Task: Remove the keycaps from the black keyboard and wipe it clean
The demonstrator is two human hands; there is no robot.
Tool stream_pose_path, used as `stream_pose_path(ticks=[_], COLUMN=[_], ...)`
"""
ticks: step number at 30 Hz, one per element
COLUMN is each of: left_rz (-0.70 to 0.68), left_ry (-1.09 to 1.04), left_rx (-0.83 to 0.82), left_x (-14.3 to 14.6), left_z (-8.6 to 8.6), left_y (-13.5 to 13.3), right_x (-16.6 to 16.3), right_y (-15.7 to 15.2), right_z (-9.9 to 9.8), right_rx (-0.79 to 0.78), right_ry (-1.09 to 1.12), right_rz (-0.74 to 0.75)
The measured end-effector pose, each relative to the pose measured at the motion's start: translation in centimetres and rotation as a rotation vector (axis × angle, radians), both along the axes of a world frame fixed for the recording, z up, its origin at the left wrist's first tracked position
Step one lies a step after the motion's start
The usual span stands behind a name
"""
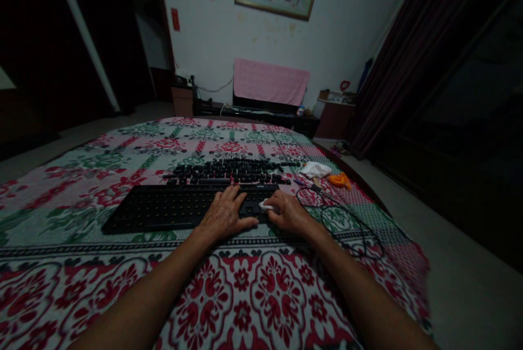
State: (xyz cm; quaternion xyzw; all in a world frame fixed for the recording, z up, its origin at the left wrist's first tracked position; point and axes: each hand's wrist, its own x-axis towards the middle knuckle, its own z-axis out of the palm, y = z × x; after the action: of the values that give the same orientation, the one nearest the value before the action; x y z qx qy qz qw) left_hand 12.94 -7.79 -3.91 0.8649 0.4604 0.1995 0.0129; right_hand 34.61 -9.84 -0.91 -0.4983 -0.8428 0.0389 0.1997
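A black keyboard base [163, 209] with its keycaps off lies on a floral bedspread [253, 290]. My left hand [226, 213] rests flat on the base's right part, fingers spread. My right hand [288, 212] is closed on a small white wipe [266, 206], pressed against the base's right end. Behind the base lies a heap of loose black keycaps [231, 171].
The keyboard's black cable [347, 224] coils on the bedspread to the right of my right hand. A white cloth [315, 169] and an orange item [340, 179] lie near the bed's right edge. A low cabinet with a pink cover [269, 83] stands at the far wall.
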Motion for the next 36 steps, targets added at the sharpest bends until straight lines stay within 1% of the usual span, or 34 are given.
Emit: stream_pose_path(ticks=[5,10,15,19,22,25,28,32,36], left_rz=[-0.009,-0.005,-0.008,-0.007,-0.009,-0.011,-0.006,-0.001,-0.007], left_ry=[-0.017,-0.005,0.009,-0.018,-0.02,-0.03,-0.034,-0.032,-0.046], left_rx=[0.008,0.023,0.026,0.018,0.016,0.011,0.005,0.002,0.013], left_x=[0.0,0.1,0.1,0.0,0.0,0.1,0.1,0.0,0.0], left_z=[0.1,0.2,0.2,0.2,0.2,0.3,0.4,0.3,0.2], left_y=[0.0,0.0,-0.1,-0.1,-0.1,-0.1,-0.2,-0.2,-0.1], right_x=[-0.6,-0.9,-1.1,-0.6,0.0,0.4,0.3,0.0,-0.2], right_y=[-0.6,0.2,0.1,0.0,0.1,0.1,0.2,0.5,0.6], right_z=[0.2,0.0,0.0,0.6,1.4,1.9,1.5,0.0,-0.7], right_rx=[-0.054,-0.098,-0.071,-0.077,-0.113,-0.162,-0.159,-0.055,0.012], right_ry=[-0.061,-0.072,-0.105,-0.015,0.072,0.104,0.086,0.059,0.052], right_rz=[-0.013,-0.127,-0.149,-0.138,-0.136,-0.127,-0.098,-0.035,-0.101])
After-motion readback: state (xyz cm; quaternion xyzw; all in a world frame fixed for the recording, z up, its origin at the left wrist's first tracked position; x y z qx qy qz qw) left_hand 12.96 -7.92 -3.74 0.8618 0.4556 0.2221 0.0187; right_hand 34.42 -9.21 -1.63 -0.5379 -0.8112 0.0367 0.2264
